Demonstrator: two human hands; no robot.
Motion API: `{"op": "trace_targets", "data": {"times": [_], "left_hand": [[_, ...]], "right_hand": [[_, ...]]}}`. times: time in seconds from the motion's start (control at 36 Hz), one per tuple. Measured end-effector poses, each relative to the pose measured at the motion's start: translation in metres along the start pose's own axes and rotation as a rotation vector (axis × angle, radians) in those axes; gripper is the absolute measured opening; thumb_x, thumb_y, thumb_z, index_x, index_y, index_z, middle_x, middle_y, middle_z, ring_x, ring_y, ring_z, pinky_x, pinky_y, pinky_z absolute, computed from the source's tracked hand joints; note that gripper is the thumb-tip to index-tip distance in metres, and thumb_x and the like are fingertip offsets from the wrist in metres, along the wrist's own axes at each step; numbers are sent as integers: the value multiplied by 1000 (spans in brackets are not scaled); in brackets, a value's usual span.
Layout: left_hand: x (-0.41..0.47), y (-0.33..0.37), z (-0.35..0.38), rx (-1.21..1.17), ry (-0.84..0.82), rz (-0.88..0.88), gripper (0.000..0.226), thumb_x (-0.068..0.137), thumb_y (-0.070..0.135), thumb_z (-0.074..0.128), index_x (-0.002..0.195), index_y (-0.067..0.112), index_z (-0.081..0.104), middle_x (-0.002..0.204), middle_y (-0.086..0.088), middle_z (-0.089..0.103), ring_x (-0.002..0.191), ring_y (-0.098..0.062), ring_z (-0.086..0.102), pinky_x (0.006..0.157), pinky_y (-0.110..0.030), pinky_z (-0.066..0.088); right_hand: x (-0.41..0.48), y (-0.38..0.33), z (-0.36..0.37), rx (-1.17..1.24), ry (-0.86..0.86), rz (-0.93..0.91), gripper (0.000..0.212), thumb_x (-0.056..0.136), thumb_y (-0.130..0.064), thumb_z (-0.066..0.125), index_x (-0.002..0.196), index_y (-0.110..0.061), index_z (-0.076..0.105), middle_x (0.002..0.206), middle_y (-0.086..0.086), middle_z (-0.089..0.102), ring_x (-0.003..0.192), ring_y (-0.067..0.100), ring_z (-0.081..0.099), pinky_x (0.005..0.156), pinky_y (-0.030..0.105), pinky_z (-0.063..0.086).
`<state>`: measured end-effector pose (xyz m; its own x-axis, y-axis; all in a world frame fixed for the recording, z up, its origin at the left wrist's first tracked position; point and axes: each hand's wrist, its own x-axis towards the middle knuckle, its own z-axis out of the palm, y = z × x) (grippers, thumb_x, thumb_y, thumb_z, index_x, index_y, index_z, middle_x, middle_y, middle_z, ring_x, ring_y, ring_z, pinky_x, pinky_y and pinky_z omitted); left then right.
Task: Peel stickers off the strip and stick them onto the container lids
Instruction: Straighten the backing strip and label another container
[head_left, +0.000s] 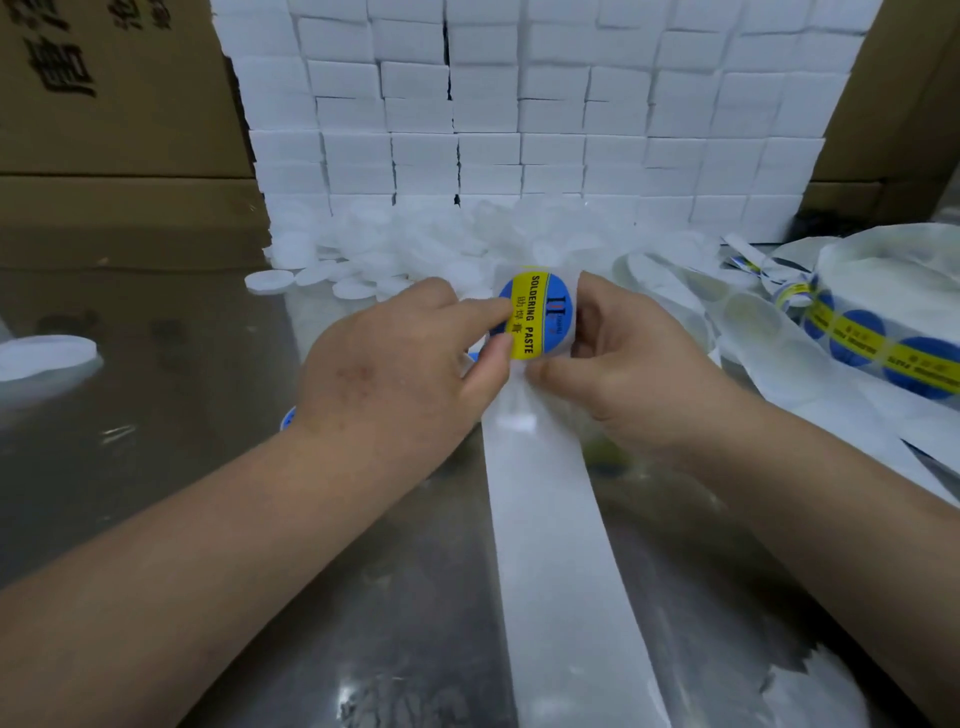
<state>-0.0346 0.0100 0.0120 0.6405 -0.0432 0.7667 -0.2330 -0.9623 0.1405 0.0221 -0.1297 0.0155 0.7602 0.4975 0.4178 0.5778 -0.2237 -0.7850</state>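
Left hand (395, 358): forefinger and thumb pinching left edge of round blue sticker (540, 319), yellow band reading "SOLDERING PASTE".
Right hand (623, 358): fingers curled at sticker's right edge, thumb pressed on upper end of white strip (561, 545).
Sticker location: raised between both hands, above table (208, 415) centre, in front of pile of white lids (441, 239).
Lid behind sticker: cannot tell.
Strip runs from hands toward camera.
Single lid (47, 356) at far left.
Sticker roll (883, 343) at right.
Stacked white boxes (519, 104) behind.
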Motion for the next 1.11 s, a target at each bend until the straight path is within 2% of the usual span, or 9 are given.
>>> {"op": "trace_targets", "data": {"times": [0.19, 0.33, 0.47, 0.58, 0.67, 0.75, 0.86, 0.97, 1.11], "left_hand": [[-2, 2, 2, -39, -65, -62, 39, 82, 38, 56, 120, 28, 61, 62, 12, 38, 65, -14, 39, 51, -15, 24], [-3, -1, 4, -69, -117, -89, 37, 82, 46, 46, 108, 29, 66, 76, 8, 57, 77, -18, 52, 64, -30, 42], [-3, -3, 5, -119, -128, -110, 34, 82, 50, 44, 95, 32, 69, 82, 7, 62, 80, -15, 53, 65, -30, 40], [-1, -4, 4, -201, -102, -192, 42, 80, 57, 39, 96, 34, 71, 73, 11, 57, 80, -14, 52, 65, -30, 41], [-1, -5, 3, -199, -112, -203, 41, 70, 60, 43, 93, 40, 69, 69, 18, 50, 75, -10, 47, 60, -22, 36], [-1, -3, 2, -233, -127, -223, 27, 65, 69, 49, 73, 44, 57, 78, 13, 61, 77, -10, 54, 66, -32, 45], [0, -3, 2, -175, -177, -236, 29, 66, 65, 46, 72, 39, 60, 86, 9, 64, 82, -12, 55, 70, -36, 46], [2, -6, -1, -159, -184, -246, 40, 69, 59, 39, 84, 38, 70, 77, 14, 58, 83, -11, 52, 64, -28, 38], [8, -18, -7, -182, -30, -351, 26, 79, 49, 48, 58, 36, 55, 73, 7, 61, 78, -16, 54, 67, -32, 42]], "right_hand": [[3, 4, -4, 7, 53, -71, 26, 77, -1, 63, 83, -22, 49, 74, -6, 70, 66, 18, 63, 61, 39, 48], [3, 4, 1, 81, 117, -87, 26, 65, -20, 64, 73, -26, 40, 66, 20, 56, 65, 28, 53, 67, 51, 47], [4, 10, 0, 73, 60, -125, 14, 70, -23, 59, 73, -35, 51, 66, 6, 61, 65, 21, 58, 66, 43, 47], [4, 13, -3, 8, 8, -184, 22, 75, -19, 53, 82, -40, 55, 68, -23, 60, 65, -3, 56, 65, 18, 43], [3, 13, -2, -7, -24, -174, 30, 78, -18, 48, 93, -45, 48, 68, -1, 55, 63, 16, 52, 60, 35, 44], [2, 11, -3, -25, -50, -184, 41, 78, -16, 46, 101, -49, 41, 68, 7, 51, 59, 17, 46, 55, 32, 40], [1, 12, -6, -120, -83, -204, 45, 80, -16, 46, 106, -51, 36, 60, -7, 43, 54, 6, 42, 53, 15, 33], [-1, 9, -4, -102, -92, -165, 48, 81, -13, 41, 104, -56, 36, 70, -1, 52, 65, 13, 50, 62, 31, 43], [0, 9, -5, -79, 26, -146, 59, 79, 3, 42, 99, -53, 39, 84, -28, 54, 55, 3, 47, 54, 9, 38]]}}
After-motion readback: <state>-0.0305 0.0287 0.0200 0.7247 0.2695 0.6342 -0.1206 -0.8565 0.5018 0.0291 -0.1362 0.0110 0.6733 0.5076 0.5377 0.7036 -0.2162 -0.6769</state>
